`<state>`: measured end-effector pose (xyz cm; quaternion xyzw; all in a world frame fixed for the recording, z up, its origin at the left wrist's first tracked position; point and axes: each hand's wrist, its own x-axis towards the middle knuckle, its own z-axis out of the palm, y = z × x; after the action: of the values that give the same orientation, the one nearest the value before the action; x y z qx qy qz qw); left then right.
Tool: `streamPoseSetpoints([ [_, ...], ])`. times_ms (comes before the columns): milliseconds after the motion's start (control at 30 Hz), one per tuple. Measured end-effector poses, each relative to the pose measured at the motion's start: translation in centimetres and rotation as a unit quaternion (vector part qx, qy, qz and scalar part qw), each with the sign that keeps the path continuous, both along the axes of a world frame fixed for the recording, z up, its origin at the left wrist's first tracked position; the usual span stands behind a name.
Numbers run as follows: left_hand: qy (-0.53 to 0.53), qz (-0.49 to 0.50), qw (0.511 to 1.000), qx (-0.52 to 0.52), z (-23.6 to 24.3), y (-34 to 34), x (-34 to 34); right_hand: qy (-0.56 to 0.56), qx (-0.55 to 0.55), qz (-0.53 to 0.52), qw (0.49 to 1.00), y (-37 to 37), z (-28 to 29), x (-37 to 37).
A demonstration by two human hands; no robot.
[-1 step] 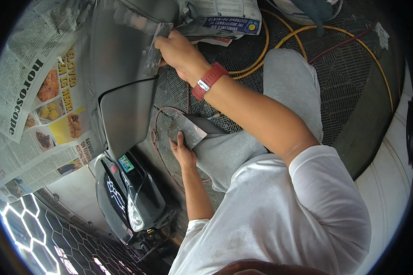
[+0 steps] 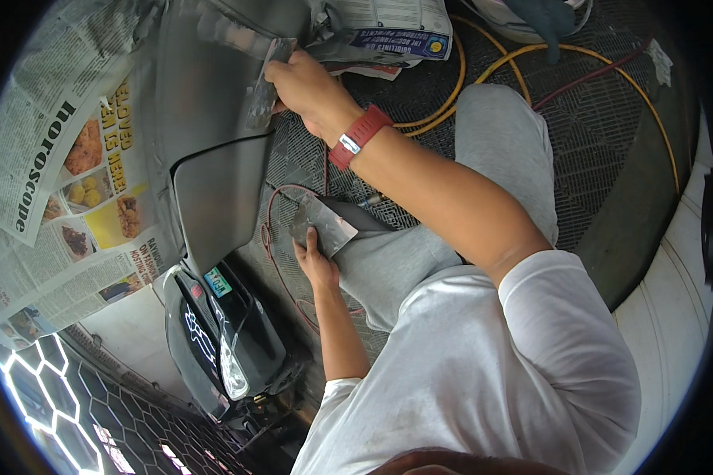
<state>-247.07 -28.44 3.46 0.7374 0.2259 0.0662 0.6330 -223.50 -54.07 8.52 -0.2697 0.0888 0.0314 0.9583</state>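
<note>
My right hand, with a red watch strap at its wrist, is closed on a flat, smeared putty spreader. The spreader lies at the edge of a grey car body panel, just below a lighter, patchy area of filler. Lower down, my left hand grips a squarish, thin mixing plate with its thumb on top. That plate is tilted above my bent leg, and grey smears show on it. The fingers beneath it are mostly hidden.
Newspaper sheets mask the car on the left. A yellow hose and a thin red hose run over the textured black mat. A bucket stands at the far right; a dark car is at lower left.
My right hand and the spreader have shifted very slightly up and left along the panel. My left hand and the mixing plate look unmoved.
</note>
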Motion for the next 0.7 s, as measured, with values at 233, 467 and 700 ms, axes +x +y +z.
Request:
streamPoseSetpoints([
  [233,0.001,0.023,1.0,0.006,0.0,-0.3,0.1,-0.011,-0.011,-0.032,0.999,-0.9,4.2,0.8],
  [467,-0.005,0.031,0.999,0.007,0.4,-0.7,-0.3,-0.011,-0.018,-0.052,0.998,-0.9,6.1,2.0],
  [700,-0.003,0.013,1.0,-0.001,0.4,-0.5,-0.3,-0.156,-0.197,-0.102,0.963,-1.2,7.1,3.9],
])
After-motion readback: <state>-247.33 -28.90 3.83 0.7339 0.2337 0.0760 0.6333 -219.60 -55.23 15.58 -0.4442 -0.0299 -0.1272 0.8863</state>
